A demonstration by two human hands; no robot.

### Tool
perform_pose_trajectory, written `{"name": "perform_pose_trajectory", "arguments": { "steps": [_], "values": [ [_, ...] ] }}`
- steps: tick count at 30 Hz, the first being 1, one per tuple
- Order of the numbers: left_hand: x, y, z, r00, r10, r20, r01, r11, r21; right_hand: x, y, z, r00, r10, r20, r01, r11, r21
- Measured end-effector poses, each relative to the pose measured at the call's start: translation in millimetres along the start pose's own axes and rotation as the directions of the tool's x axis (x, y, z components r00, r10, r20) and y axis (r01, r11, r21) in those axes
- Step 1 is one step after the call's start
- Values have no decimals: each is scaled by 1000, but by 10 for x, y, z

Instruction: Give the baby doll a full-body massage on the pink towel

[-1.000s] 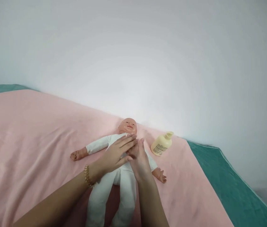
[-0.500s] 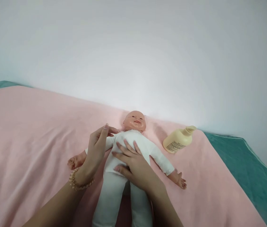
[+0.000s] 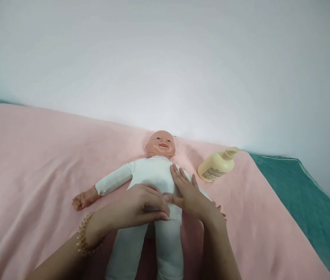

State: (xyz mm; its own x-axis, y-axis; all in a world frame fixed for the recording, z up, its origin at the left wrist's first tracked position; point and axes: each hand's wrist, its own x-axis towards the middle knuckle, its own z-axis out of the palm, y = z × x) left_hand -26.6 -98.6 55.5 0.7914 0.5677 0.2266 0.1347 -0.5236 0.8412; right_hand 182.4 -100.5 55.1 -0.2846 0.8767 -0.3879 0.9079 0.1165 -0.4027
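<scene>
The left hand point(image 3: 143, 204) bends its fingers close together over the baby doll's point(image 3: 153, 171) lower belly; whether they pinch cloth is unclear. The doll lies face-up on the pink sheet point(image 3: 51, 155), presenting its torso to the right hand's point(image 3: 190, 196) flattened, parted fingers; the pump bottle point(image 3: 216, 165) stands beside, probably for easy reach.

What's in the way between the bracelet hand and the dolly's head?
Nothing visible blocks it: between the left hand and the doll's head lies only its white chest. The right hand is beside that path.
</scene>
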Motion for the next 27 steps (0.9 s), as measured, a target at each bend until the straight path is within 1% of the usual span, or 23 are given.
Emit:
{"name": "perform_pose_trajectory", "arguments": {
  "steps": [1, 2, 5, 8, 12, 15, 18, 20, 22, 24, 27],
  "values": [
    [14, -5, 28, 999, 13, 43, -14, 1000, 18, -29, 24, -25, 1000, 11, 20, -11, 1000, 2],
    [27, -19, 54, 998, 24, 61, -26, 999, 30, -53, 47, -47, 999, 20, 36, -20, 1000, 5],
    [50, -74, 97, 998, 31, 58, -35, 998, 59, -98, 106, -92, 998, 34, 60, -35, 999, 16],
    [54, -99, 81, 999, 15, 45, -20, 995, 100, -108, 142, -106, 998, 31, 63, -33, 999, 31],
    [47, -139, 41, 999, -19, 34, 10, 967, 253, -93, 156, -103, 998, 15, 60, -18, 998, 60],
    [38, -247, 42, 999, -47, 0, 43, 913, 405, -78, 155, -96, 998, 15, 57, -20, 997, 80],
    [27, -385, 68, 990, -76, -115, 127, 830, 544, -67, 153, -90, 998, 20, 54, -24, 996, 80],
    [21, -460, 90, 969, -102, -225, 221, 762, 608, -63, 151, -92, 998, 23, 53, -27, 997, 73],
    [15, -512, 105, 930, -130, -345, 335, 684, 647, -70, 135, -104, 998, 30, 52, -33, 998, 60],
    [6, -552, 106, 874, -145, -463, 449, 604, 659, -98, 87, -125, 998, 45, 48, -46, 998, 39],
    [-22, -613, 82, 792, -128, -597, 573, 494, 654, -197, -74, -143, 997, 75, 19, -74, 997, -18]
  ]
}}
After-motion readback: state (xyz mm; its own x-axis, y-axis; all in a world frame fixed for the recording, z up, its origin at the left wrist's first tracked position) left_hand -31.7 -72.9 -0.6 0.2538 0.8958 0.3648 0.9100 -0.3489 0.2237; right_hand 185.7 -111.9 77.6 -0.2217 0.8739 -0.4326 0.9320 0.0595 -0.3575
